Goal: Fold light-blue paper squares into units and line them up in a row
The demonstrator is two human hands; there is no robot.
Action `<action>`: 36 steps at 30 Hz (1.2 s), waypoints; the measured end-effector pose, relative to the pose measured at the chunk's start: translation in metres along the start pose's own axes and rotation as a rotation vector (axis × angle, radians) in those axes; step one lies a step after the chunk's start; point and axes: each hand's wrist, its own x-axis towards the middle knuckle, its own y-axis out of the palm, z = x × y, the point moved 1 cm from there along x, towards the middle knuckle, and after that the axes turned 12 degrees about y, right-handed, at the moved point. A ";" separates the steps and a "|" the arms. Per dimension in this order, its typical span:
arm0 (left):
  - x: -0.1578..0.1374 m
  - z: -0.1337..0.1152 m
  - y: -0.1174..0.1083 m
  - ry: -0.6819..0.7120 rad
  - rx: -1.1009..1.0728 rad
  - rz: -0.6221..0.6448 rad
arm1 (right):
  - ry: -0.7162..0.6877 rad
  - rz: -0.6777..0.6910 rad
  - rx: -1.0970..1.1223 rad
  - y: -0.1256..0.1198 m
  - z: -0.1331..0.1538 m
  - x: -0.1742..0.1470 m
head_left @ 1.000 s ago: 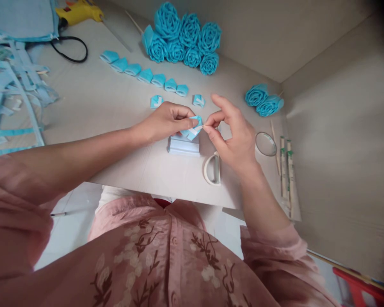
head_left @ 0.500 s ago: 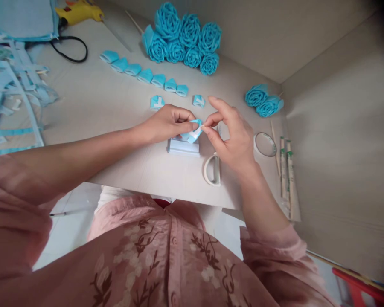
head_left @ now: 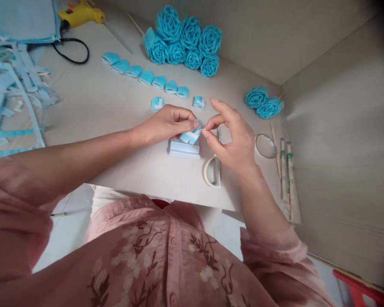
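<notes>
Head camera: the left hand (head_left: 168,123) has a small blue piece (head_left: 188,138) pinched between thumb and bent fingers, and its grip shows no gap. The piece is held tilted above the near part of the table (head_left: 141,170), with a white band across its face. The right hand (head_left: 233,140) is just beside it, thumb and finger brought together in a fine pinch on the end of a thin white strip (head_left: 202,129) (the strip's other end reaches the piece, close to the left thumb). Another right finger is raised, clear of the pinch.

Below the piece is a pale block (head_left: 184,149), partly hidden; I cannot tell whether the two touch. A white D-shaped ring (head_left: 206,172) lies nearer the table edge, left of the right wrist. On that wrist's other side are a round roll (head_left: 256,148) and some sticks (head_left: 289,170).

Beyond the hands, two banded pieces (head_left: 199,102) lie well apart, and behind them seven folded ones form a slanting row (head_left: 146,77). A cluster of blue roses (head_left: 190,40) sits farther back, with two more at the right. A yellow glue gun (head_left: 83,15) lies at the far left, near blue scraps (head_left: 25,76).
</notes>
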 end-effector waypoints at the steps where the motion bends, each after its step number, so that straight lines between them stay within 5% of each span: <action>1: 0.000 0.000 0.000 -0.002 0.001 0.006 | 0.015 0.014 0.014 0.000 0.000 0.000; 16: 0.002 -0.001 -0.003 0.027 0.119 -0.040 | -0.099 -0.001 0.063 0.002 0.001 0.001; 36: 0.001 -0.004 0.000 -0.001 0.023 0.058 | 0.029 0.086 0.077 0.004 -0.002 0.000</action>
